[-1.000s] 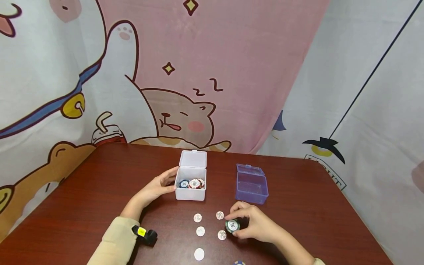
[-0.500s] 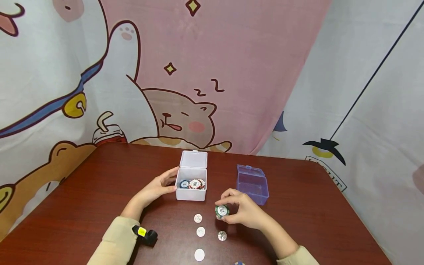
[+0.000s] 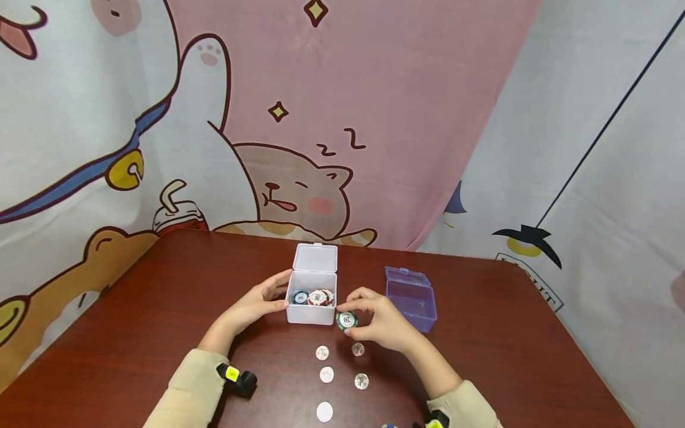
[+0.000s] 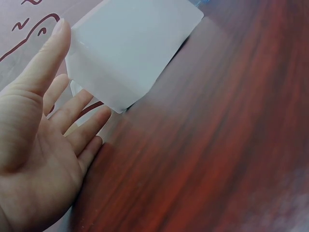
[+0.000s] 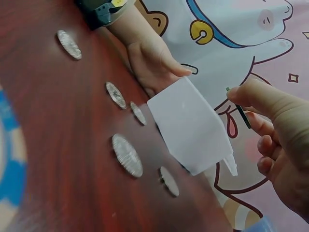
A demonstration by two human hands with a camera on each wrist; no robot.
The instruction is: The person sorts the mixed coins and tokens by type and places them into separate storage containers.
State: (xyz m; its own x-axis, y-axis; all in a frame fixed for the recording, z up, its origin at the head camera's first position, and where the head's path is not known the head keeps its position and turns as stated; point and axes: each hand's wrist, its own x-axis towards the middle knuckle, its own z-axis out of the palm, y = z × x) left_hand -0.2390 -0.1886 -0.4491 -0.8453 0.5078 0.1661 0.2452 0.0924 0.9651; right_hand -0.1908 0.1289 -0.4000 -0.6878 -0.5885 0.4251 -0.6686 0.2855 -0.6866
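A white plastic box (image 3: 312, 315) stands on the table with its lid up. Inside it lie a blue poker chip (image 3: 300, 297) and several red-and-white chips (image 3: 318, 298). My left hand (image 3: 255, 303) rests against the box's left side, its thumb and fingers extended, as the left wrist view also shows. Between thumb and fingers my right hand (image 3: 386, 324) pinches a green poker chip (image 3: 346, 321) marked 20, raised off the table just beyond the box's front right corner. In the right wrist view that chip (image 5: 242, 116) is seen edge-on.
An open blue-violet box (image 3: 414, 317) sits behind and right of my right hand. Several silvery coins (image 3: 326, 374) lie in two columns in front of the white box. Part of a blue-and-white chip (image 3: 389, 425) shows at the bottom edge. A patterned cloth hangs behind the table (image 3: 214, 255).
My right hand has carried the green chip up and leftward, from beside the coins to near the white box's front right corner. My left hand stays at the box.
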